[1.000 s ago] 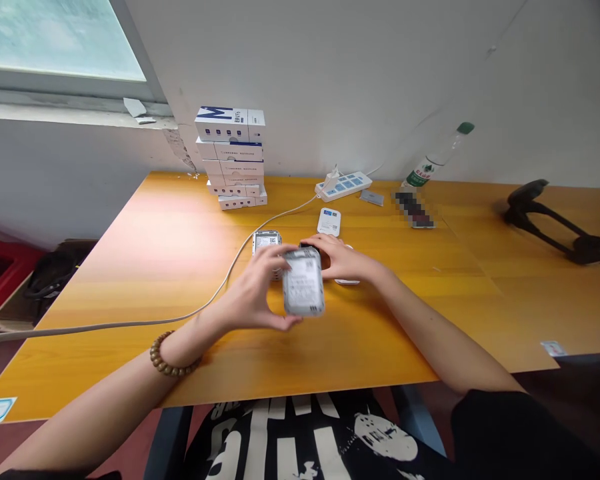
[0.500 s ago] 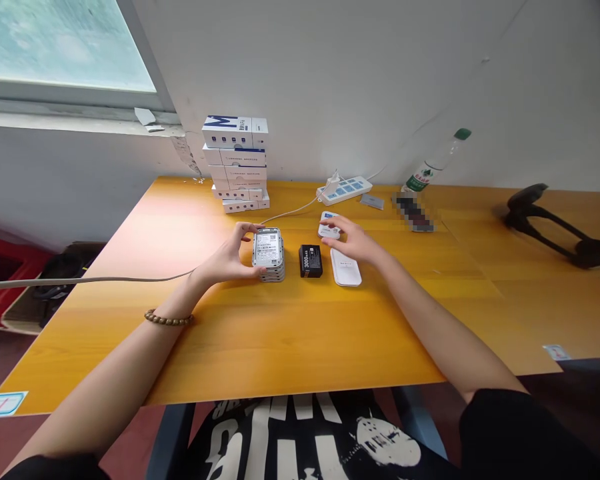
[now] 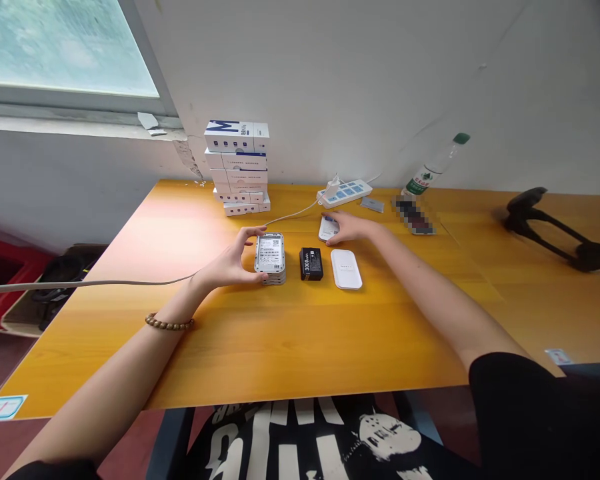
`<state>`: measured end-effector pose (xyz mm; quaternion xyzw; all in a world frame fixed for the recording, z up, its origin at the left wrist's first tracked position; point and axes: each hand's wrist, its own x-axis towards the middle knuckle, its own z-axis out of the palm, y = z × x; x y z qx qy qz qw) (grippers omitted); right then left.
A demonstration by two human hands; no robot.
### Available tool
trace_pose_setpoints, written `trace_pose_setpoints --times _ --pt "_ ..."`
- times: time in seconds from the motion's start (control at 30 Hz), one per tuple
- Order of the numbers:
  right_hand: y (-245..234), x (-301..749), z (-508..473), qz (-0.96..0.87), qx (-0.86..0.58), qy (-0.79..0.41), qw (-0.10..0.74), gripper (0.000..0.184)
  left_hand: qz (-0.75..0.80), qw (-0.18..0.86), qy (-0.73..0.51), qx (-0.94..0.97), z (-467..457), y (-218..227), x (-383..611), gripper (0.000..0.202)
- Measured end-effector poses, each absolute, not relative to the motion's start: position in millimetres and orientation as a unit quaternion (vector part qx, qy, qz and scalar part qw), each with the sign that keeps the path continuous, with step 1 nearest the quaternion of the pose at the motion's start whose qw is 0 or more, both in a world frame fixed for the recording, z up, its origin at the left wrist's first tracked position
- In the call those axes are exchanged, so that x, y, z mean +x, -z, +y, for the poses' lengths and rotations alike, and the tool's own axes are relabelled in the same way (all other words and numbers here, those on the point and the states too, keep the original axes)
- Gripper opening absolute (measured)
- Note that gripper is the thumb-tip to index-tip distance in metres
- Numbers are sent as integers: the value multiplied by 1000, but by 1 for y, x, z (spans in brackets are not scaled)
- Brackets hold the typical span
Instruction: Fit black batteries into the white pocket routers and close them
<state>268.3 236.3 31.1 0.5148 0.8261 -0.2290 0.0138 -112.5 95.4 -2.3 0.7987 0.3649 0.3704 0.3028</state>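
Observation:
My left hand (image 3: 235, 261) grips a stack of white rounded-corner device housings (image 3: 270, 253) at its left side, fingers at the far edge and thumb at the near corner. The top housing carries a printed label with a square code. My right hand (image 3: 351, 227) is closed around the edges of a flat white printed piece (image 3: 326, 229), partly hidden by the fingers. Between the hands stands a black battery block (image 3: 311, 264) marked 3000mAh. To its right, a white rounded cover (image 3: 346, 269) lies flat.
White boxes (image 3: 237, 163) are stacked against the wall. Behind my right hand are a power strip (image 3: 345, 193) with a plugged cable and a small grey packet (image 3: 373, 204). Further right are a water bottle (image 3: 425, 177), a blurred-out phone-like object (image 3: 414, 215) and a black stand (image 3: 555, 230).
My right hand has moved slightly away from me and left, off the white cover and down onto the printed piece. My left hand stays at the stack.

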Motion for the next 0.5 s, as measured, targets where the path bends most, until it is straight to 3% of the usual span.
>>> trace_pose_setpoints --times 0.1,0.2,0.3,0.43,0.5 --pt "-37 269 218 826 512 230 -49 108 351 248 -430 794 88 -11 -105 82" --pt "-53 265 173 823 465 285 -160 102 319 161 -517 777 66 -29 -83 56" --pt "-65 252 110 817 383 354 -246 99 270 165 -555 769 34 -38 -52 47" --pt "-64 227 38 774 319 451 -310 82 298 302 -523 740 0 -35 -19 79" --pt "-59 218 17 758 312 478 -317 70 288 367 -505 726 -6 -31 -12 84"
